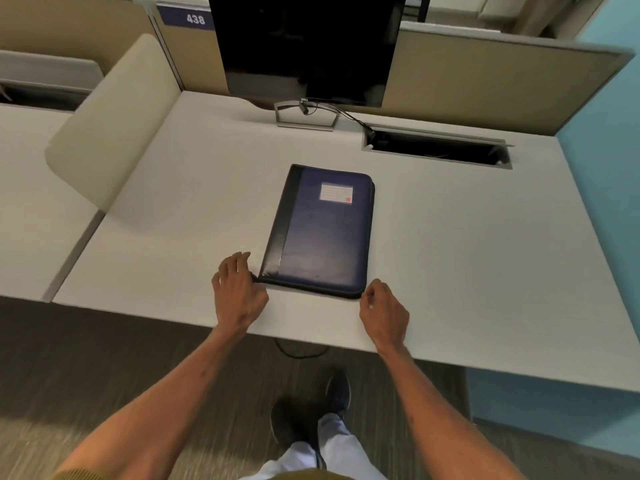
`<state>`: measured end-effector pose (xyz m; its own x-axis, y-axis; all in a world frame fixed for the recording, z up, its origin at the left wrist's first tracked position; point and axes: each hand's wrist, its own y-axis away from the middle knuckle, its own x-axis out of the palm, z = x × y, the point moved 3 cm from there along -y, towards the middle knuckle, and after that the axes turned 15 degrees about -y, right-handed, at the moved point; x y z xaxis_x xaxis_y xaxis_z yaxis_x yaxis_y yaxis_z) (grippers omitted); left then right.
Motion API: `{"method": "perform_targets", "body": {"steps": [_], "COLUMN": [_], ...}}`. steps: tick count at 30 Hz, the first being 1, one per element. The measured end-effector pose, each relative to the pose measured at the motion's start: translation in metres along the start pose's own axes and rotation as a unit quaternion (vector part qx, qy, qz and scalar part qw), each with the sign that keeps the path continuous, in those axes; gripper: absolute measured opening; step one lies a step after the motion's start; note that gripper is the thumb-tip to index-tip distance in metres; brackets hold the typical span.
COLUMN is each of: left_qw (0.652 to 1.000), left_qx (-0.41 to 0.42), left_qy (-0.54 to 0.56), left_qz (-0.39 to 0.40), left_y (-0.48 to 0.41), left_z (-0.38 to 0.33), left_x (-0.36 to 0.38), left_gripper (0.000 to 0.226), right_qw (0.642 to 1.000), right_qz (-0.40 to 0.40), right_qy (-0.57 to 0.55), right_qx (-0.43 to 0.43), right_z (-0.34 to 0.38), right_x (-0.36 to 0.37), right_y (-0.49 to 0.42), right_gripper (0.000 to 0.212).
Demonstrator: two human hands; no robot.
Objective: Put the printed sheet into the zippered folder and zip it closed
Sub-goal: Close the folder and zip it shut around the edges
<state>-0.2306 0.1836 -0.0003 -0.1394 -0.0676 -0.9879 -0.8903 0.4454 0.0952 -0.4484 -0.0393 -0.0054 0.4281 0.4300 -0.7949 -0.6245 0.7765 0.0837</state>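
A dark blue zippered folder point(322, 237) lies shut and flat on the white desk point(467, 271), with a black spine on its left and a white label near its far edge. My left hand point(239, 292) rests at the folder's near left corner, its thumb and forefinger pinching the corner at the zipper's end. At the near right corner my right hand point(382, 310) has its fingertips pinched together on the zipper. The pull itself is hidden by the fingers. No printed sheet is in view.
A dark monitor point(304, 46) on a stand point(304, 119) is at the back of the desk. An open cable slot point(436, 148) lies at the back right. A beige divider panel point(114, 126) rises at the left. My feet point(311, 410) are on the carpet below.
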Motion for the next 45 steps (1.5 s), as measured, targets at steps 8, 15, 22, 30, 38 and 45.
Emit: {"method": "perform_targets", "body": {"steps": [8, 15, 22, 30, 38, 45], "left_qw": [0.959, 0.902, 0.875, 0.87, 0.86, 0.857], "left_qx": [0.274, 0.361, 0.392, 0.4, 0.416, 0.424], "left_qy": [-0.073, -0.2, -0.254, -0.25, -0.266, -0.262], "left_qz": [0.03, 0.127, 0.132, 0.14, 0.129, 0.132], "left_y": [0.0, 0.004, -0.005, -0.01, -0.007, -0.008], "left_z": [-0.11, -0.191, -0.2, -0.186, -0.17, -0.166], "left_x": [0.003, 0.034, 0.034, 0.039, 0.046, 0.044], "left_gripper": [0.084, 0.096, 0.072, 0.096, 0.089, 0.089], "right_qw": [0.994, 0.991, 0.991, 0.994, 0.995, 0.993], "right_qz": [0.085, 0.103, 0.097, 0.046, 0.042, 0.025], "right_qy": [-0.066, -0.075, -0.075, -0.096, -0.094, -0.115], "right_qx": [-0.021, -0.05, -0.055, -0.029, -0.011, 0.019], "right_z": [-0.012, -0.022, -0.028, -0.026, -0.015, -0.012], "right_x": [-0.011, -0.014, -0.013, -0.015, -0.01, -0.009], "right_y": [-0.022, -0.027, -0.034, -0.051, -0.082, -0.108], "right_gripper": [0.01, 0.018, 0.02, 0.013, 0.014, 0.013]}}
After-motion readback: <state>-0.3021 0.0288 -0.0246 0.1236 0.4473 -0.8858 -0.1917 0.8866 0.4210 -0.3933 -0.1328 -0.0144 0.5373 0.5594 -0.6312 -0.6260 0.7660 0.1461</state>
